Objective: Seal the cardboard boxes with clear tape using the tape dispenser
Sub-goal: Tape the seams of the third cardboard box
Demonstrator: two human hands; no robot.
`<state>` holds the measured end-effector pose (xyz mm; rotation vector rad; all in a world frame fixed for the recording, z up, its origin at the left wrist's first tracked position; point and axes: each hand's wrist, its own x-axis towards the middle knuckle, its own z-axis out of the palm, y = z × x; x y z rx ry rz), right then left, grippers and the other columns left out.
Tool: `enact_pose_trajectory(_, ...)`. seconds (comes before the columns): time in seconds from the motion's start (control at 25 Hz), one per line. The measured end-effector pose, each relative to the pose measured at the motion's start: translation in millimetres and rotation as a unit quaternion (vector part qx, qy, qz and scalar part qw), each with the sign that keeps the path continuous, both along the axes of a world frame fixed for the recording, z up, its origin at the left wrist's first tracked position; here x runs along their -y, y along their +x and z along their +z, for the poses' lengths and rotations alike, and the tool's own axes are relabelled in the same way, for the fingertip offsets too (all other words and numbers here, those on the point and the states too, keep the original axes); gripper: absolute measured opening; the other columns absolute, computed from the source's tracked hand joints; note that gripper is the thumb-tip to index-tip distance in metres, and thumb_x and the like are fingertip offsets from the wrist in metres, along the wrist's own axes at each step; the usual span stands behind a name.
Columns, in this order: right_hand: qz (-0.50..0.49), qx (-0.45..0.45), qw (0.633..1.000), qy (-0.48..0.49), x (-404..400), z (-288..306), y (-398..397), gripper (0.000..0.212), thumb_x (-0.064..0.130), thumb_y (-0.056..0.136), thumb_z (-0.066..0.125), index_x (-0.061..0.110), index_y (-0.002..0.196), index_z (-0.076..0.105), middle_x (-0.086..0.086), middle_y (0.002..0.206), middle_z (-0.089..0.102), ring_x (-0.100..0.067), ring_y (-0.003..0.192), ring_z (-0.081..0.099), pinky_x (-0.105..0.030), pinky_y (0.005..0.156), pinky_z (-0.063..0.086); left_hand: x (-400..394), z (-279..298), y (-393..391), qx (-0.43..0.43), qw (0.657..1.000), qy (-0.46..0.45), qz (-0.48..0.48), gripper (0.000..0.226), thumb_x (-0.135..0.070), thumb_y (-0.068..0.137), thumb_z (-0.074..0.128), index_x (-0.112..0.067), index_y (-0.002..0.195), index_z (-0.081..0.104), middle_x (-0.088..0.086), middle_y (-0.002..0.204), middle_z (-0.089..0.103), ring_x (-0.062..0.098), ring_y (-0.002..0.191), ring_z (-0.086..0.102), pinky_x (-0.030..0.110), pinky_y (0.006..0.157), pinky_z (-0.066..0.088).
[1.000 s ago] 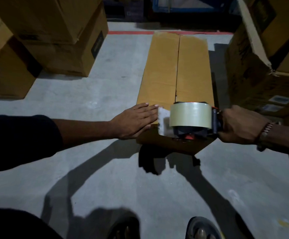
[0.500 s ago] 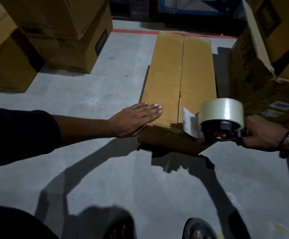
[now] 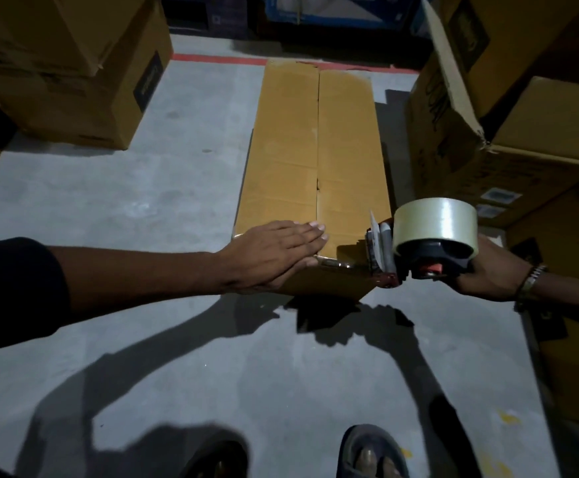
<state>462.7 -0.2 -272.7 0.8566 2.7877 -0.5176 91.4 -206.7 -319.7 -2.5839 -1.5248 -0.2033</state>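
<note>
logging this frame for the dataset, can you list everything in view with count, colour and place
long box: 1, tan, flat on floor, centre
tape dispenser: 1, dark with red parts, at long box's near right corner
tape roll: 1, clear, on dispenser
stacked boxes: several, brown, left and right of floor
floor: grey, red line at far edge
sandals: 2, dark, bottom edge
left hand: 1, flat on long box's near end
right hand: 1, grips dispenser handle, bracelet on wrist

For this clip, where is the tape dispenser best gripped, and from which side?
By its rear handle, from the right, as the right hand does now. The tape dispenser points its blade end left at the box edge, with the roll on top, so only the handle is free.
</note>
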Motion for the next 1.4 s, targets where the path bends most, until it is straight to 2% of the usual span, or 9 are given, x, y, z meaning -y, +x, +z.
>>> enact_pose_trajectory(0.24, -0.047, -0.072, 0.996, -0.028, 49, 32, -26, 0.051, 0.037, 0.077, 0.050, -0.003, 0.103, 0.068, -0.012, 0.092, 0.071, -0.003, 0.093, 0.060, -0.004, 0.079, 0.049, -46, 1, 27, -0.070, 0.994, -0.021, -0.076, 0.057, -0.040, 0.115, 0.019, -0.007, 0.160, 0.032, 0.017, 0.173, 0.016, 0.030, 0.161, 0.012, 0.055, 0.130, 0.013)
enact_pose_trajectory(0.36, -0.035, -0.088, 0.995, -0.024, 43, 17, -20, 0.056, 0.039, 0.076, 0.050, -0.003, 0.108, 0.068, -0.016, 0.096, 0.070, -0.012, 0.089, 0.061, -0.016, 0.084, 0.056, -62, 4, 34, -0.047, 0.995, -0.064, -0.057, 0.070, -0.049, 0.113, 0.021, -0.004, 0.166, 0.011, 0.018, 0.174, 0.008, 0.027, 0.162, 0.006, 0.054, 0.131, 0.007)
enact_pose_trajectory(0.48, -0.034, -0.050, 0.998, -0.026, 24, 5, -8, 0.053, 0.054, 0.087, 0.057, 0.007, 0.108, 0.067, -0.015, 0.100, 0.072, -0.033, 0.095, 0.069, -0.054, 0.081, 0.059, -62, 5, 30, -0.024, 0.995, -0.080, -0.062, 0.072, -0.052, 0.112, 0.012, -0.004, 0.166, 0.012, 0.017, 0.174, 0.008, 0.027, 0.162, 0.003, 0.054, 0.130, 0.009)
enact_pose_trajectory(0.68, -0.003, -0.023, 1.000, -0.009, 0, 3, 8, 0.058, 0.064, 0.087, 0.058, 0.008, 0.092, 0.067, -0.011, 0.077, 0.070, -0.032, 0.072, 0.068, -0.051, 0.062, 0.055, -58, -2, 30, -0.039, 0.994, -0.035, -0.091, 0.063, -0.045, 0.111, -0.003, -0.011, 0.162, 0.007, 0.020, 0.170, 0.023, 0.027, 0.159, 0.006, 0.062, 0.126, 0.021)
enact_pose_trajectory(0.88, -0.017, -0.044, 0.998, -0.047, -2, 21, 26, 0.067, 0.078, 0.087, 0.046, 0.021, 0.115, 0.067, -0.003, 0.102, 0.075, -0.026, 0.096, 0.071, -0.054, 0.080, 0.059, -63, -6, 29, -0.074, 0.994, -0.042, -0.070, 0.065, -0.045, 0.114, 0.009, -0.011, 0.167, -0.005, 0.012, 0.175, -0.004, 0.026, 0.162, -0.007, 0.056, 0.129, 0.011)
enact_pose_trajectory(1.08, -0.005, -0.077, 0.993, -0.089, 12, 31, 16, 0.042, 0.085, 0.088, 0.039, 0.079, 0.129, 0.036, 0.059, 0.125, 0.045, 0.035, 0.116, 0.040, 0.008, 0.094, 0.031, -61, -7, 27, -0.071, 0.994, -0.036, -0.075, 0.065, -0.044, 0.114, 0.009, -0.009, 0.168, -0.002, 0.012, 0.176, -0.002, 0.027, 0.163, -0.004, 0.055, 0.130, 0.010)
enact_pose_trajectory(1.2, -0.026, -0.103, 0.992, -0.061, 15, 39, 22, 0.030, 0.065, 0.096, 0.048, 0.067, 0.125, 0.047, 0.046, 0.110, 0.061, 0.040, 0.103, 0.042, 0.014, 0.079, 0.028, -62, -7, 30, -0.064, 0.995, -0.032, -0.075, 0.064, -0.044, 0.114, 0.011, -0.011, 0.168, 0.001, 0.012, 0.176, 0.002, 0.027, 0.163, 0.002, 0.057, 0.128, 0.015)
enact_pose_trajectory(1.32, -0.068, -0.094, 0.990, -0.081, -9, 33, 33, 0.038, 0.071, 0.088, 0.055, 0.044, 0.116, 0.056, 0.032, 0.110, 0.069, 0.014, 0.103, 0.063, 0.000, 0.086, 0.046, -64, -5, 31, -0.045, 0.995, -0.059, -0.065, 0.064, -0.045, 0.113, 0.015, -0.015, 0.168, -0.001, 0.009, 0.176, -0.001, 0.024, 0.163, -0.001, 0.056, 0.129, 0.011)
enact_pose_trajectory(1.4, -0.064, -0.062, 0.993, -0.072, -22, 14, 46, 0.037, 0.067, 0.089, 0.056, 0.034, 0.105, 0.060, -0.004, 0.103, 0.074, -0.028, 0.098, 0.071, -0.038, 0.086, 0.062, -63, 2, 33, -0.034, 0.994, -0.085, -0.064, 0.069, -0.048, 0.111, 0.022, -0.017, 0.169, 0.001, 0.006, 0.176, 0.000, 0.021, 0.163, -0.001, 0.053, 0.130, 0.008)
